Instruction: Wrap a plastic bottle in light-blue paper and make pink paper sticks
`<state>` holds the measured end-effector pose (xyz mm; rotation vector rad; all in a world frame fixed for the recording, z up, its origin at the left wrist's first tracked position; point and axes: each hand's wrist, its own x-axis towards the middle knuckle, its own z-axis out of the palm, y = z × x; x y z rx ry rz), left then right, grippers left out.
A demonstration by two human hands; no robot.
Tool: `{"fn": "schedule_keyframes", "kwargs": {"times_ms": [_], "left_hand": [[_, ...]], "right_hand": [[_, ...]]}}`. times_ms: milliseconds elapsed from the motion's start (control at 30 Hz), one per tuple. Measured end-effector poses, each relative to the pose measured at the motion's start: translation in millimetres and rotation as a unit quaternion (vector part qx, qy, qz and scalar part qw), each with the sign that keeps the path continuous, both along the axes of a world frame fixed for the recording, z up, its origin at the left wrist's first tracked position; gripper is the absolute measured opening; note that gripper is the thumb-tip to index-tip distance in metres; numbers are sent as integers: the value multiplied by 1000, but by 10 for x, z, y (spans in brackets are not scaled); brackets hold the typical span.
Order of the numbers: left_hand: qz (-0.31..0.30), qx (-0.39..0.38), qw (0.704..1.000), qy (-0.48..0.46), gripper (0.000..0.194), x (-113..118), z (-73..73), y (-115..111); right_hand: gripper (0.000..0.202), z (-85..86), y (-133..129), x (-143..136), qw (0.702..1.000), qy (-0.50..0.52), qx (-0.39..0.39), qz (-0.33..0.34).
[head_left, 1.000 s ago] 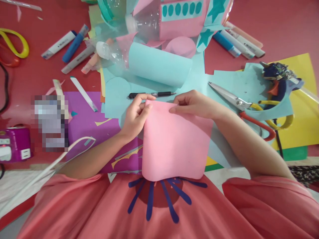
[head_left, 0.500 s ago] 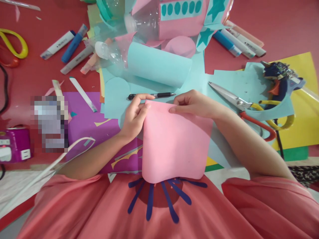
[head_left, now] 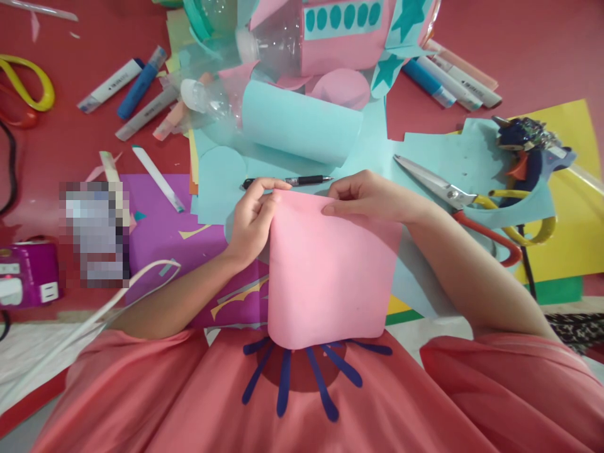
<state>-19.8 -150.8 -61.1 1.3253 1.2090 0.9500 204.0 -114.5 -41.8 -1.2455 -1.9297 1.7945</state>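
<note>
A sheet of pink paper [head_left: 330, 277] is held up near my chest, its lower edge curving over the front of my shirt. My left hand [head_left: 252, 223] pinches its top left corner between thumb and fingers. Along the top edge, my right hand [head_left: 363, 198] grips the sheet with thumb in front and fingers curled behind. Just beyond the hands lies a black pen [head_left: 302, 181] on light blue paper. Farther back, a plastic bottle wrapped in light blue paper [head_left: 302, 123] rests on its side. Open scissors [head_left: 453, 195] with yellow and red handles lie right of my right hand.
A pink-wrapped bottle [head_left: 349, 44] with teal decorations lies at the back. Markers [head_left: 111, 85] are scattered on the left, more [head_left: 453, 82] at back right. Purple paper [head_left: 165, 251], a white cable [head_left: 146, 270] and a purple power adapter [head_left: 33, 274] lie left; yellow paper [head_left: 566, 220] lies right.
Both hands keep the same hold on the pink paper. The sheet has shifted very slightly left, and its lower edge has straightened a little.
</note>
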Motion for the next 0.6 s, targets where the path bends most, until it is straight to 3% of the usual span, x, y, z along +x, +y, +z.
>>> {"fn": "schedule_keyframes", "kwargs": {"times_ms": [600], "left_hand": [[-6, 18, 1000, -1, 21, -8, -15, 5]], "right_hand": [[34, 24, -7, -11, 1000, 5, 2, 1]]}}
